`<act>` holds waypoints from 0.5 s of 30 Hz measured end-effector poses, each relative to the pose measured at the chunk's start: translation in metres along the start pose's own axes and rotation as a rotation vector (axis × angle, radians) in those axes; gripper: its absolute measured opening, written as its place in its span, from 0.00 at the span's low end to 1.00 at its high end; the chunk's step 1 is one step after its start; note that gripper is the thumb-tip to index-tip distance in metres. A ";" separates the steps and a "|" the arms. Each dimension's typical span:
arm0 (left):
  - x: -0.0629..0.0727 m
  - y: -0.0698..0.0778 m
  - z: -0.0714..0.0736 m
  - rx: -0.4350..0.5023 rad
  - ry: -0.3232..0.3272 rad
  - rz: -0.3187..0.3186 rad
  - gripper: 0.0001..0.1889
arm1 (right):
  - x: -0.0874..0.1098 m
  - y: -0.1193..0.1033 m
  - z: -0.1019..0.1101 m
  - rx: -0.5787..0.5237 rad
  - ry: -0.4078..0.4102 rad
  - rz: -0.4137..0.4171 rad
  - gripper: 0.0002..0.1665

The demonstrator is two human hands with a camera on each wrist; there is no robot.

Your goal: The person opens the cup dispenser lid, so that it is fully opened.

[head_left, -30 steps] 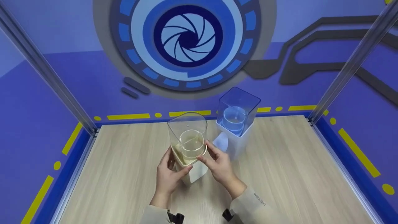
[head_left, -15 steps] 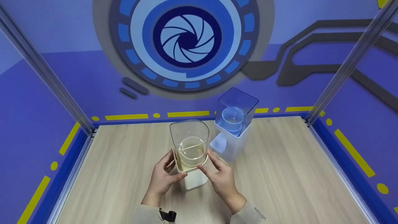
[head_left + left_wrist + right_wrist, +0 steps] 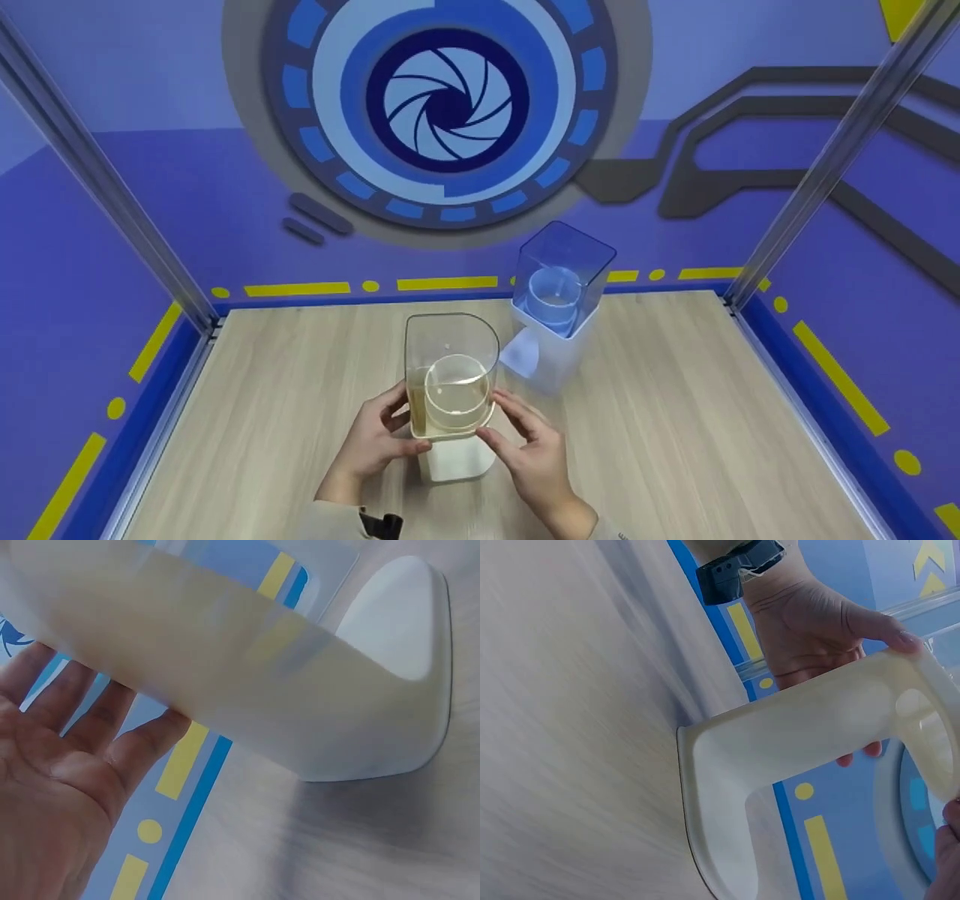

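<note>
A cream dispenser-like stand (image 3: 456,459) with a clear top and a round clear cup inside is between my two hands, base down at the table. My left hand (image 3: 375,439) grips its left side, thumb at the front edge and fingers along the side. On the other side my right hand (image 3: 529,454) holds it near the rim of the cream body, thumb in front and fingertips at the side. In the right wrist view the cream body (image 3: 802,720) shows a foot and a round opening underneath. Whether the foot fully touches the table I cannot tell.
A similar white stand with a blue clear top (image 3: 564,281) is behind and to the right, near the back wall. The wooden table (image 3: 660,420) ends at blue side walls (image 3: 82,315) with metal corner posts.
Both hands have brought the cream stand nearer to me, away from the blue-topped one, and turned it so its flat front faces me. The head view has tilted slightly.
</note>
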State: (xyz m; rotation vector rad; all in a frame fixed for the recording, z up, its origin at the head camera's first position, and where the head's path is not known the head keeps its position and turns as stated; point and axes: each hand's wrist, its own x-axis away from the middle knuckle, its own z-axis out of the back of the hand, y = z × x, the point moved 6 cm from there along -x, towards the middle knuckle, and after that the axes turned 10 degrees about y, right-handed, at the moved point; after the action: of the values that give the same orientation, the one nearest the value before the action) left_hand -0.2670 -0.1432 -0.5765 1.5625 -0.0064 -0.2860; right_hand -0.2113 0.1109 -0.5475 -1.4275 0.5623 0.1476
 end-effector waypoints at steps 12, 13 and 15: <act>0.012 0.003 -0.009 -0.006 0.013 -0.015 0.71 | -0.056 -0.036 -0.028 -0.172 -0.325 0.013 0.94; 0.014 0.006 -0.012 -0.010 0.016 -0.026 0.75 | -0.062 -0.040 -0.031 -0.188 -0.338 0.030 0.96; 0.016 0.011 -0.019 -0.028 0.035 -0.045 0.79 | -0.069 -0.045 -0.036 -0.209 -0.374 0.045 0.98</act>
State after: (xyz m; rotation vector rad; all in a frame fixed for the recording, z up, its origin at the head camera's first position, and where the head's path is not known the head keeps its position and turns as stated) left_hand -0.2459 -0.1277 -0.5693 1.5409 0.0602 -0.2932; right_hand -0.2617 0.0853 -0.4776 -1.5418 0.2751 0.5100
